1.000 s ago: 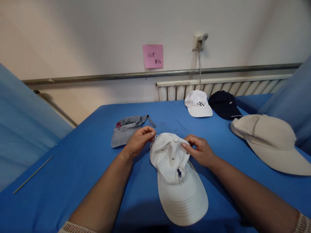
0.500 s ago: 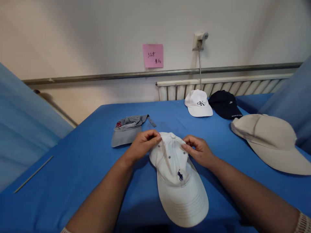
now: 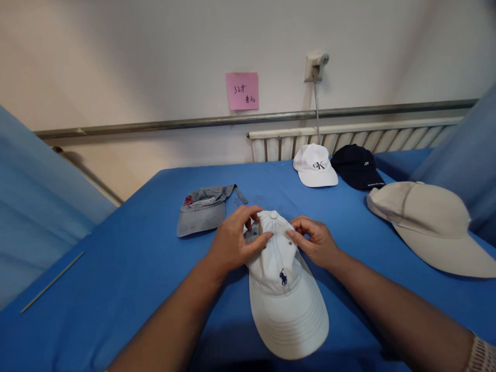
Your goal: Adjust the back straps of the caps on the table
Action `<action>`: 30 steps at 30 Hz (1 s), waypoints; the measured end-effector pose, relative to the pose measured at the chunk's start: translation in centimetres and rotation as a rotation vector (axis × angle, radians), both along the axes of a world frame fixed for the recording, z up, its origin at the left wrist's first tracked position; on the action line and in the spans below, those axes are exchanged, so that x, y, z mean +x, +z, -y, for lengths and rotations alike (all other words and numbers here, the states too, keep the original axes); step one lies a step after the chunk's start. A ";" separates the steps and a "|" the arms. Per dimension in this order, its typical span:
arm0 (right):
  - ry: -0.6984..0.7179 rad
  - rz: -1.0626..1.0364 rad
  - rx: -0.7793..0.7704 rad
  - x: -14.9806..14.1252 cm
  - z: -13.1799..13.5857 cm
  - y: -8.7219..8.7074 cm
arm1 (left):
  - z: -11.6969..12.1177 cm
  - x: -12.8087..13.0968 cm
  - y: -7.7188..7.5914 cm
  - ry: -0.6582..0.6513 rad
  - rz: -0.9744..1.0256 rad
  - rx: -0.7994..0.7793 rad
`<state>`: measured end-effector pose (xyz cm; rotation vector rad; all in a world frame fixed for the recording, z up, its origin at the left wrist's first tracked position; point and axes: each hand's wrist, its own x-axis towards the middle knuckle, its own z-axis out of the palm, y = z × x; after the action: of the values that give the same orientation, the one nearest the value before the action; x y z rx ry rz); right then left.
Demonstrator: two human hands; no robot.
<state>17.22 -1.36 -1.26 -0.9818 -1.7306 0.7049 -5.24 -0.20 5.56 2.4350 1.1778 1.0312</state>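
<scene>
A white baseball cap [image 3: 284, 305] with a small dark horse-rider emblem lies in front of me, its brim toward me. My left hand [image 3: 238, 237] is on the left side of its crown, thumb across the front and fingers bent over the back, with a dent in the cloth between them. On the right side, my right hand [image 3: 313, 240] pinches the crown between thumb and fingers. Just beyond my left hand a grey cap [image 3: 203, 209] with a red mark rests flattened, its strap sticking out to the right.
The caps lie on a blue-covered bed [image 3: 135, 248]. Toward the back right are a white cap [image 3: 315, 165] with letters and a black cap [image 3: 357, 166]; nearer is a large beige cap [image 3: 434, 222]. A thin stick [image 3: 52, 281] lies left. Blue curtains [image 3: 34, 206] flank the bed.
My left hand has shifted right and inward over the crown, its thumb now farther across the front and its fingers more spread. My right hand keeps its pinch.
</scene>
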 end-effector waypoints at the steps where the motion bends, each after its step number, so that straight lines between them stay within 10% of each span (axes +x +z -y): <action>1: -0.005 -0.003 0.011 0.0 0.0 -0.1 | 0.1 0.2 -0.1 0.001 -0.014 0.006; 18: 0.012 -0.072 -0.122 -0.3 -1.2 -1.3 | -0.6 -0.4 -0.1 -0.002 0.607 -0.384; 30: -0.233 -0.048 -0.041 0.5 -0.9 0.3 | -2.1 -1.2 -0.3 0.108 0.416 -0.249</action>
<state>17.73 -0.48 -0.91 -1.1635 -1.5347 0.6089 -6.47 1.88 5.25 1.8701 1.2142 1.2594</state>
